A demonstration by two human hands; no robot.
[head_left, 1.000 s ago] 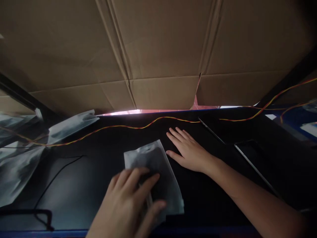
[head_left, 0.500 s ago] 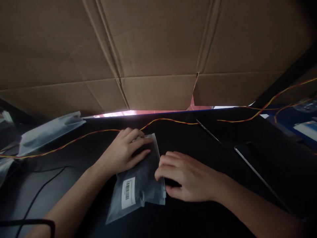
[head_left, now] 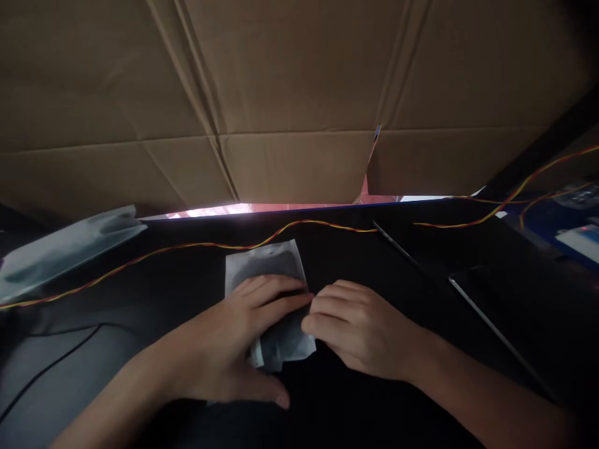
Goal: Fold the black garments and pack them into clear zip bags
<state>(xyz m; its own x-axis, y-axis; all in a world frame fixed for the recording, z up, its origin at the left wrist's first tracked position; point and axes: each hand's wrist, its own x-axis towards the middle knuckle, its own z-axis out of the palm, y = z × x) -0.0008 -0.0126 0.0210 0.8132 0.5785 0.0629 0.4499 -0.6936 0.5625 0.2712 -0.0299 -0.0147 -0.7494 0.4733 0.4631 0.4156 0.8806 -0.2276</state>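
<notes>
A translucent grey plastic bag (head_left: 262, 259) lies on the black table, its zip edge to the right. Across its middle rests my left hand (head_left: 238, 337), fingers stretched out and thumb spread away below, covering most of the label. My right hand (head_left: 360, 327) is at the bag's right edge, with its fingers curled and pressed together on that edge. The fingertips of the two hands nearly meet there.
A twisted red and yellow wire (head_left: 206, 245) runs across the table (head_left: 337, 405) behind the hands. Another plastic bag (head_left: 75, 246) lies at the left, near a black cable (head_left: 56, 358). Two dark flat devices with metallic edges (head_left: 496, 330) lie right. Cardboard (head_left: 299, 81) stands behind.
My left hand has moved down the bag, spreading its thumb and covering the label. My right hand's fingers have closed at the bag's edge. The view has shifted slightly.
</notes>
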